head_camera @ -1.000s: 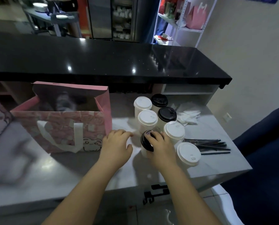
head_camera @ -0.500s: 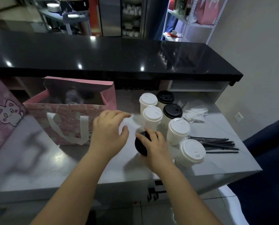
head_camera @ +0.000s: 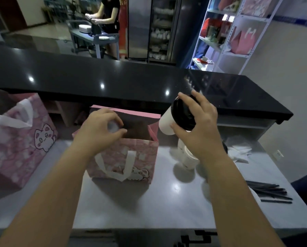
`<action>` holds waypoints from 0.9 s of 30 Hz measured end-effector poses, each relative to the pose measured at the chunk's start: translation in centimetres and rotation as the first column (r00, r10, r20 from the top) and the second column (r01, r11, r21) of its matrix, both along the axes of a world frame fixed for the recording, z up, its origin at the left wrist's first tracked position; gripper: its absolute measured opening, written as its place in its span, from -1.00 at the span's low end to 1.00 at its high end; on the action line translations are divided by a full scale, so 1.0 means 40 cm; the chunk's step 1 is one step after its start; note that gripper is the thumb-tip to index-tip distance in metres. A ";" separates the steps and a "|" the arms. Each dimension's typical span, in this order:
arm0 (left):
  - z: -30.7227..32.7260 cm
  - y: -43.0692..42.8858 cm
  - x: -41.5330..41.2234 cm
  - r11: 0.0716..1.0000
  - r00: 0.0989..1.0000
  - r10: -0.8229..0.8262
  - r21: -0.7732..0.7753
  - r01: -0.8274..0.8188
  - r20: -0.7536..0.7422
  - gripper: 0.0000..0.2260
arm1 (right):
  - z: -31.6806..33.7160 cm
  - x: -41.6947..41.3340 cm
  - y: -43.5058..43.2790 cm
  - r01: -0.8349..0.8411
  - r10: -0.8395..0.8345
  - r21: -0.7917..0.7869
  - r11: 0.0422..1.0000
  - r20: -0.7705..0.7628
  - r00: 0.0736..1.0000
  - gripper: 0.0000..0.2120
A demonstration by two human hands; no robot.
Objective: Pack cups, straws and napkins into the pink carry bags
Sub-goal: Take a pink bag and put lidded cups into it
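Note:
An open pink carry bag [head_camera: 142, 154] with a cat print and white handles stands on the grey table [head_camera: 149, 202]. My left hand [head_camera: 97, 129] is over its opening, with the fingers curled around the white lid [head_camera: 113, 126] of a cup inside. My right hand [head_camera: 199, 125] holds a white cup with a black lid [head_camera: 165, 123] tilted in the air, just right of the bag's top edge. More white cups [head_camera: 188, 155] stand on the table under that hand, partly hidden by my wrist. Black straws [head_camera: 268, 191] and napkins [head_camera: 238, 150] lie at the right.
A second pink cat bag [head_camera: 15, 145] stands at the left edge. A raised black counter [head_camera: 113, 81] runs behind the table. Beyond it a person [head_camera: 108, 15] works at a cart, and a shelf rack [head_camera: 238, 32] holds more pink bags.
My right hand has lifted the black-lidded cup off the table and carried it up toward the bag. My left hand has moved from the table to the bag's opening.

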State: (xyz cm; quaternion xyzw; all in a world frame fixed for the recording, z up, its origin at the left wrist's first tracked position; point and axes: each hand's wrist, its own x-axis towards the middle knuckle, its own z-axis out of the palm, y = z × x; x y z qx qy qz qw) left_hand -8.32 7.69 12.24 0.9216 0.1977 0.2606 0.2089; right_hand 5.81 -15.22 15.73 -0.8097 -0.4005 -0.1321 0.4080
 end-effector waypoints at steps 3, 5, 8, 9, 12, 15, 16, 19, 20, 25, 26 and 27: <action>0.006 0.065 0.010 0.985 0.982 -0.104 -0.149 0.080 -0.160 -0.82 | 0.030 -0.033 0.086 -0.052 0.051 0.020 0.998 0.011 0.999 -0.26; 0.007 0.093 0.031 0.973 0.947 -0.193 -0.174 0.152 -0.258 -0.76 | 0.026 -0.062 0.152 -0.071 0.071 -0.005 0.997 0.023 0.997 -0.28; 0.018 0.112 0.058 0.913 0.874 -0.393 -0.233 0.335 -0.285 -0.54 | -0.018 -0.105 0.243 -0.042 0.048 -0.126 0.991 0.049 0.998 -0.36; 0.016 0.121 0.063 0.904 0.854 -0.422 -0.215 0.370 -0.304 -0.37 | -0.040 -0.113 0.266 -0.019 0.032 -0.201 0.979 0.064 0.997 -0.38; -0.015 0.150 0.056 0.926 0.789 -0.372 -0.134 0.354 -0.489 0.15 | -0.105 -0.118 0.289 0.093 -0.025 -0.428 0.899 0.161 0.987 -0.38; -0.062 0.162 0.038 0.911 0.751 -0.386 -0.093 0.402 -0.536 0.29 | -0.138 -0.104 0.266 0.200 -0.095 -0.527 0.826 0.219 0.971 -0.35; -0.075 0.161 0.034 0.902 0.750 -0.392 -0.064 0.426 -0.532 0.32 | -0.141 -0.101 0.260 0.223 -0.122 -0.535 0.815 0.218 0.968 -0.34; -0.094 0.156 0.026 0.885 0.759 -0.397 0.005 0.466 -0.515 0.37 | -0.140 -0.109 0.272 0.276 -0.164 -0.518 0.810 0.252 0.954 -0.32; -0.095 0.155 0.027 0.884 0.761 -0.399 0.004 0.467 -0.511 0.38 | -0.140 -0.116 0.282 0.278 -0.148 -0.500 0.820 0.283 0.948 -0.31; -0.077 0.164 0.045 0.880 0.739 -0.410 -0.020 0.474 -0.534 0.40 | -0.169 -0.148 0.314 0.146 0.019 -0.638 0.756 0.245 0.969 -0.30; -0.075 0.166 0.046 0.873 0.731 -0.417 -0.013 0.488 -0.540 0.40 | -0.174 -0.147 0.318 0.170 0.005 -0.690 0.704 0.244 0.970 -0.31; -0.074 0.166 0.045 0.862 0.722 -0.429 -0.006 0.507 -0.543 0.41 | -0.178 -0.142 0.324 0.207 -0.031 -0.730 0.652 0.247 0.968 -0.33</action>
